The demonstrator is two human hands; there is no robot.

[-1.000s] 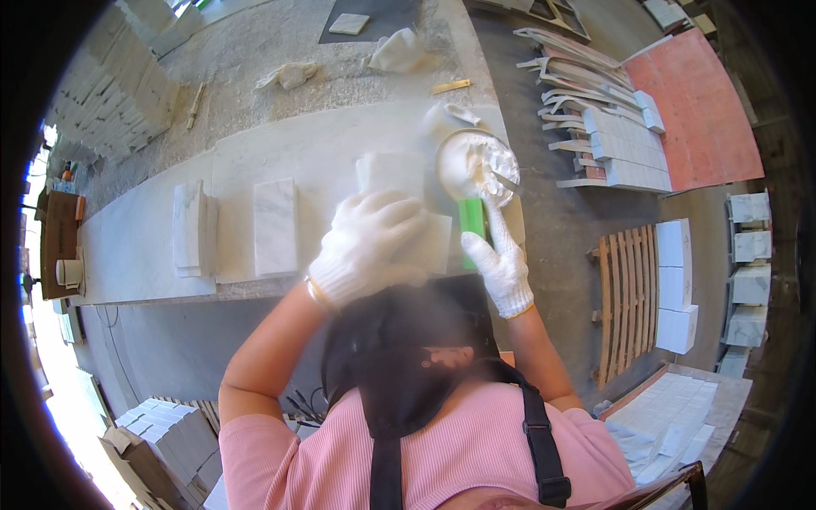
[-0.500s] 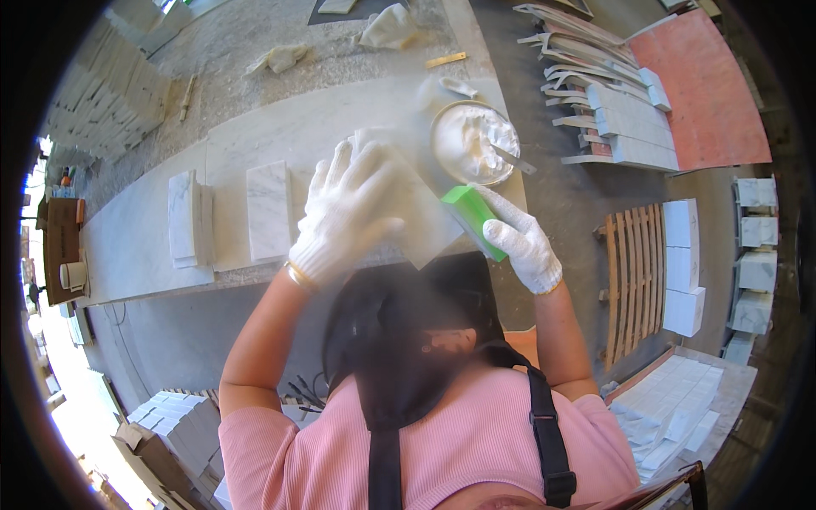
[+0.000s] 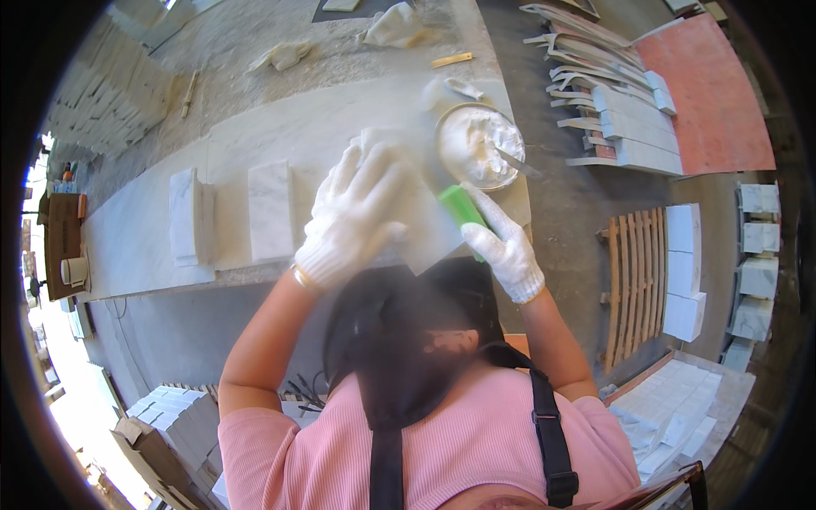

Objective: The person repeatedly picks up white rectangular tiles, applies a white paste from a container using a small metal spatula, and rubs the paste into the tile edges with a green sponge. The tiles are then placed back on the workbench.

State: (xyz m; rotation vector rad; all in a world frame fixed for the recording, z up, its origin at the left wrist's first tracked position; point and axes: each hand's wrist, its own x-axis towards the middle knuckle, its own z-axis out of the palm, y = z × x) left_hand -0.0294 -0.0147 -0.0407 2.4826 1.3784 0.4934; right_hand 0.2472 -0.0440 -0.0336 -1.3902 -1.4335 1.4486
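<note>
My left hand (image 3: 348, 223), in a white knit glove, lies with fingers stretched out on a pale marble tile (image 3: 423, 229) at the worktable's near edge. My right hand (image 3: 510, 255), gloved the same way, grips a bright green rectangular block (image 3: 461, 206) between thumb and fingers. The block is against the tile's right edge; the kind of block cannot be made out. Just beyond it stands a round bowl (image 3: 439, 151) of white paste or powder (image 3: 476, 140), with a flat metal blade (image 3: 515, 162) stuck in it. Haze blurs the area around the tile.
Left of my left hand lie a marble tile (image 3: 270, 211) and a small tile stack (image 3: 184, 218). Crumpled cloths (image 3: 393, 25) and a yellow strip (image 3: 451, 60) lie farther back. Right of the table are a wooden pallet (image 3: 634, 285) and stacked white blocks (image 3: 639, 132).
My right hand has shifted left with the green block, bringing it closer to the tile. The left hand stays on the tile, with its fingers drawn slightly closer together.
</note>
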